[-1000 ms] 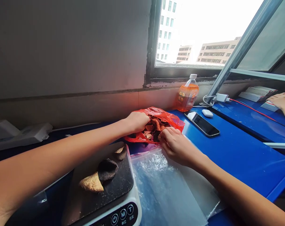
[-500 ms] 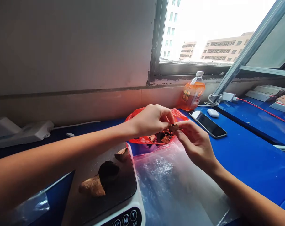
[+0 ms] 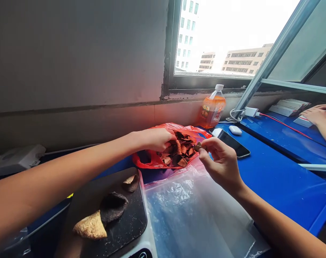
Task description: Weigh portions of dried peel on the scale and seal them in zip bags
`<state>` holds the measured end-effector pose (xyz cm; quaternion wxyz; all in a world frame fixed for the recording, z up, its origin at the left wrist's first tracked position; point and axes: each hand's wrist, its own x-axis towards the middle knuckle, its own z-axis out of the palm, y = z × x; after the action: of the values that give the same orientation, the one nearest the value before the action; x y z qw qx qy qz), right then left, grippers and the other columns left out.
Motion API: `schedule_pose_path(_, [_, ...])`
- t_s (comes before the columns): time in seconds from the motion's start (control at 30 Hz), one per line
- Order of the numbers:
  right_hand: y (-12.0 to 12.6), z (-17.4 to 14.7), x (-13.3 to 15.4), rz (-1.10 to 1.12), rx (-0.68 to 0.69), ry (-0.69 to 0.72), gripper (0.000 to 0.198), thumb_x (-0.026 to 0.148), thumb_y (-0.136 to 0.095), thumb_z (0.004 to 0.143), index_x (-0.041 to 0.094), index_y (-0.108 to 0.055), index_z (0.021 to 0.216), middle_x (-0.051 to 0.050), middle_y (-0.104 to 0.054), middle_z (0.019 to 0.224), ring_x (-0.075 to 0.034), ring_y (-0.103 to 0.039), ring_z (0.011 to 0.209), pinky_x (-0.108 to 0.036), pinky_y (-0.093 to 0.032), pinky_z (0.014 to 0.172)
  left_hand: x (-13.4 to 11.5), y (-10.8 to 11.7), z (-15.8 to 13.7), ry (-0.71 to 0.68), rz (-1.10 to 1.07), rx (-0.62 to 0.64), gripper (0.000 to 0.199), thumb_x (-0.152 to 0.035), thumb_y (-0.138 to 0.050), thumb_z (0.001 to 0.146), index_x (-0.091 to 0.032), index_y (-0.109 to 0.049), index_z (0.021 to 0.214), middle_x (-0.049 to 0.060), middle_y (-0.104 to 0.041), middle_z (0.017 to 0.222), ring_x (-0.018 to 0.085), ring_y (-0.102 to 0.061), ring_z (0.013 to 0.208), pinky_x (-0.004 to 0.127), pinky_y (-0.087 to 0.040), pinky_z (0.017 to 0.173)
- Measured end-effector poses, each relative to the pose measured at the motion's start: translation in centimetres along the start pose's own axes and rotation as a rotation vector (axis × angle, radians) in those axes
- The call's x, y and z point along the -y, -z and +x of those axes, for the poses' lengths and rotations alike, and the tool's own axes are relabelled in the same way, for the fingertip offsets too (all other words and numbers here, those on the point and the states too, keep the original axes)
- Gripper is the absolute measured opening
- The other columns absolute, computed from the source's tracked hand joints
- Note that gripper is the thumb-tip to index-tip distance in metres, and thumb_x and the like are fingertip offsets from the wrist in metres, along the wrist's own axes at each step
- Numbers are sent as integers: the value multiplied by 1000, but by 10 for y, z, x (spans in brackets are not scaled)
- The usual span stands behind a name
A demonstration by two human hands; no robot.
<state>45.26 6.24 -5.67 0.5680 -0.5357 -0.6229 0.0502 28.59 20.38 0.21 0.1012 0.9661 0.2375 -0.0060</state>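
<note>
Dried piece (image 3: 198,146) is pinched in right hand (image 3: 224,163) | left hand (image 3: 156,139): grip cannot be told | likely light, brittle; best held edgewise

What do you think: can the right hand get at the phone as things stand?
Probably yes: the phone lies just beyond the right hand, with nothing visible between them, though that hand pinches a small brown piece it may need to release.

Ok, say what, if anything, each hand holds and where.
The right hand pinches a small dried piece by one edge; the left hand is at the mouth of the red bag, hold unclear.
</note>
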Motion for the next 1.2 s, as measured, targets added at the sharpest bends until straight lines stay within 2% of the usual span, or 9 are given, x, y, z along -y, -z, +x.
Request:
schedule_pose_path(0.07, [-1, 1, 1, -37, 39, 39, 5, 18, -56, 81, 21, -57, 78, -1, -61, 71, -13, -55, 63, -29, -48, 62, 3, 1, -4, -14, 78, 103, 17, -16, -56, 80, -16, -71, 88, 4, -69, 74, 16, -51, 56, 28, -32, 52])
schedule_pose_path(0.13, [-2, 1, 3, -70, 96, 85, 7, 15, -55, 79, 21, -56, 77, 0, -60, 69, -12, -53, 60, -28, -46, 59, 6, 5, -9, -22, 131, 134, 14, -18, -55, 81, -17, -68, 85, 4, -68, 73, 16, -50, 56, 28, -31, 51])
schedule_pose_path(0.3, [-8, -3, 8, -87, 187, 174, 11, 11, -54, 77, 22, -54, 76, 1, -59, 66, -13, -53, 60, -26, -45, 58, 15, 6, -13, 27, 154, 74, 14, -24, -54, 87, -18, -66, 83, 6, -69, 79, 16, -54, 62, 28, -34, 57])
schedule_pose_path(0.47, [-12, -8, 6, -108, 223, 168, 11, 11, -52, 78, 23, -52, 76, 1, -58, 66, -13, -52, 60, -26, -45, 58, -4, -1, 6, 53, 148, 8, 33, -26, -37, 96, -16, -68, 98, 9, -71, 97, 19, -60, 74, 28, -38, 63])
schedule_pose_path(0.63, [-13, -8, 3, -98, 300, 162, 11, 11, -54, 79, 22, -53, 79, 0, -60, 71, -12, -53, 63, -25, -44, 59, -9, 4, 16, -11, 90, 115, 26, -22, -46, 88, -21, -72, 88, 1, -73, 85, 16, -59, 68, 25, -38, 58])
schedule_pose_path(0.83, [-16, -8, -2, -114, 478, 221, 11, 11, -50, 86, 20, -55, 85, -4, -64, 79, -13, -57, 68, -25, -45, 62, 16, 6, 3, 106, 111, 120, 24, -15, -48, 78, -19, -72, 79, 2, -69, 71, 15, -54, 57, 27, -34, 53])
schedule_pose_path(0.9, [-17, -9, -4, -114, 482, 223, 11, 10, -51, 85, 20, -56, 87, -4, -64, 80, -13, -57, 68, -25, -45, 62, 17, 4, 2, 120, 133, 103, 23, -15, -50, 77, -20, -72, 79, 2, -69, 71, 16, -53, 57, 27, -34, 55])
schedule_pose_path(1.07, [-17, -9, -5, -94, 470, 235, 13, 8, -50, 85, 20, -54, 86, -2, -63, 78, -13, -56, 67, -24, -44, 61, 5, -1, 11, 79, 135, 93, 28, -16, -54, 77, -23, -73, 96, 2, -72, 82, 16, -53, 60, 27, -33, 56])
schedule_pose_path(1.2, [-18, -9, -6, -85, 451, 252, 12, 11, -48, 90, 20, -54, 87, -3, -63, 78, -12, -57, 67, -23, -43, 59, 3, 4, 13, 44, 86, 146, 21, -14, -55, 74, -19, -73, 83, 1, -69, 70, 14, -50, 54, 26, -32, 52])
